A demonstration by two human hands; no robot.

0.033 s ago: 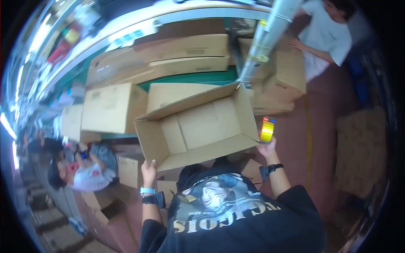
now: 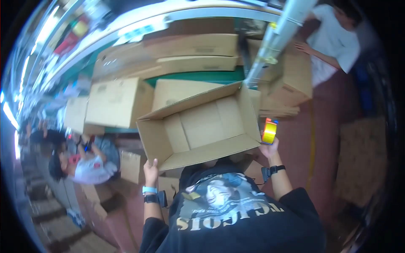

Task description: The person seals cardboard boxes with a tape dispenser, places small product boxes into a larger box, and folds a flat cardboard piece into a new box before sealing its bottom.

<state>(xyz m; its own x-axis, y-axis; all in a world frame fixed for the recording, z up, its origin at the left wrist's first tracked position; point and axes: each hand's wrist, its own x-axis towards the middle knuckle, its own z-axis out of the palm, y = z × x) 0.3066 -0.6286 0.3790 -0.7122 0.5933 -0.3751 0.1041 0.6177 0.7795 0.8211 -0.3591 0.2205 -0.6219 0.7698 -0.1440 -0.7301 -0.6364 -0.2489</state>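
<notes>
An open-topped cardboard box (image 2: 202, 126) is held up in front of me, tilted, its bare inside facing up. My left hand (image 2: 151, 169) grips its near left corner, thumb on the edge. By the near right corner, my right hand (image 2: 270, 148) is closed round a tape dispenser (image 2: 269, 131) with a yellow roll and red and blue parts. Whether the right fingers also press on the box is hard to see, as the corner partly hides them.
Beyond the box, a green-topped bench (image 2: 192, 76) carries flat cartons (image 2: 196, 44) and a closed carton (image 2: 110, 102). A grey post (image 2: 274, 46) rises close behind the box. One person (image 2: 335, 40) handles cartons at far right; another person (image 2: 90, 166) sits at left. Stacked cardboard (image 2: 362, 160) stands right.
The surroundings have shifted slightly to the right in view. Both hands keep their holds, and the box and tape dispenser stay nearly where they were.
</notes>
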